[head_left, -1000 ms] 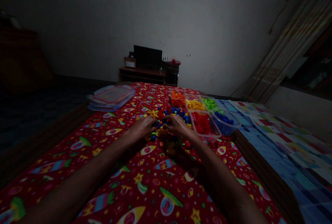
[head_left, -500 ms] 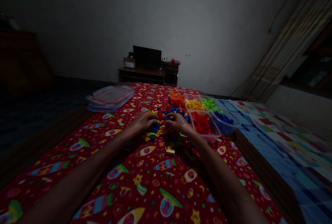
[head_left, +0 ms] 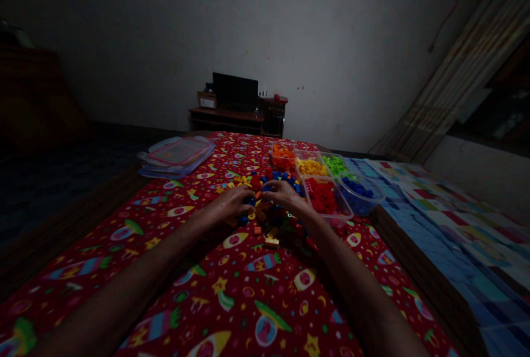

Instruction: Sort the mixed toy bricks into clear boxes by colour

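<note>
From where I sit, far left first, the lids (head_left: 176, 154) lie stacked on the red cloth (head_left: 232, 268), well apart from the pile (head_left: 256, 182). Next along is my left hand (head_left: 234, 203), low at the pile's left side with its fingers curled. Dark blue shows at the fingertips, but the light is too poor for me to tell whether they grip a brick. The mixed bricks spread between and beyond both hands; an orange brick (head_left: 257, 230) and a yellow brick (head_left: 272, 243) lie at the near edge. My right hand (head_left: 285, 194) arches over the pile's right side, fingers bent toward the left hand; I can't tell whether it holds anything.

Just beyond and to the right, clear boxes (head_left: 337, 218) hold orange, yellow, red and green bricks, each colour apart, and the round tub (head_left: 365, 209) holds blue.

I read the step in hand as picking through the pile two-handed. To my mind the next move calls for a light fingertip pinch on one brick, without scattering its neighbours.
</note>
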`<state>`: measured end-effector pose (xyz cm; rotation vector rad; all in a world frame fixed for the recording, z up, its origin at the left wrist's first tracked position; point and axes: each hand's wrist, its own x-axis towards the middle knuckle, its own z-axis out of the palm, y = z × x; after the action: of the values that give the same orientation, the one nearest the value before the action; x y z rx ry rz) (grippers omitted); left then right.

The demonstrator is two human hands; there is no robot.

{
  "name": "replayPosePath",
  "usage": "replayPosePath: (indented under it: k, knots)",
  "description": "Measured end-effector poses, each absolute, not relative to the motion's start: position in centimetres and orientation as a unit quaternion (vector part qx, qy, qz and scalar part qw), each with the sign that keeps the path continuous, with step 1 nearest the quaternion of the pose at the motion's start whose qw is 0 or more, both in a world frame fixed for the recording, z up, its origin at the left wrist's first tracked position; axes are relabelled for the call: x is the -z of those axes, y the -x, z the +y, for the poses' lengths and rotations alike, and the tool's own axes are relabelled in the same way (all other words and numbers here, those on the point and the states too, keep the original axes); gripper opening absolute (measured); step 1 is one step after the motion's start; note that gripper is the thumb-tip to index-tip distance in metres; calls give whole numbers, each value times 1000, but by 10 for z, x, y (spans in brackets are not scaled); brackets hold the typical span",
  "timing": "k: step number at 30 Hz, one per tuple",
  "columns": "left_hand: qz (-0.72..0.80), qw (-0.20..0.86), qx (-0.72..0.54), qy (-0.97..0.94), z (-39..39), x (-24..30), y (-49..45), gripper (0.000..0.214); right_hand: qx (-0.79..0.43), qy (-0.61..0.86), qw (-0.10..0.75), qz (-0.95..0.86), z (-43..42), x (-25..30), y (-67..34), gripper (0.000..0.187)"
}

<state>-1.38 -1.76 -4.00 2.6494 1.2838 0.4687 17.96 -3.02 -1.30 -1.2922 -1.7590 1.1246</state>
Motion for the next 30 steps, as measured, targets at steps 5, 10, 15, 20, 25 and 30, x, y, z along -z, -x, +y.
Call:
replayPosePath:
  k: [5, 10, 15, 20, 25, 30]
  knots:
    - [467, 139, -199, -850, -11, 31, 20, 31, -413, 495, 335, -687, -27, 17, -181, 19]
    - [484, 301, -274, -774, -9, 25, 18, 43, -434, 503, 345, -663, -34, 12, -177, 21]
    - [455, 341, -326, -755, -10, 26, 12, 60, -561, 442, 375, -592, -44, 11, -168, 29]
    - [490, 209, -289, -796, -23, 20, 2, 74, -561, 431, 363, -607, -43, 19, -161, 32]
    - [475, 173, -272, -818, -34, 11, -7, 72, -549, 452, 391, -584, -37, 22, -163, 28]
    - [484, 172, -297, -805, -35, 1, 0, 53, -549, 431, 431, -572, -34, 14, -174, 18]
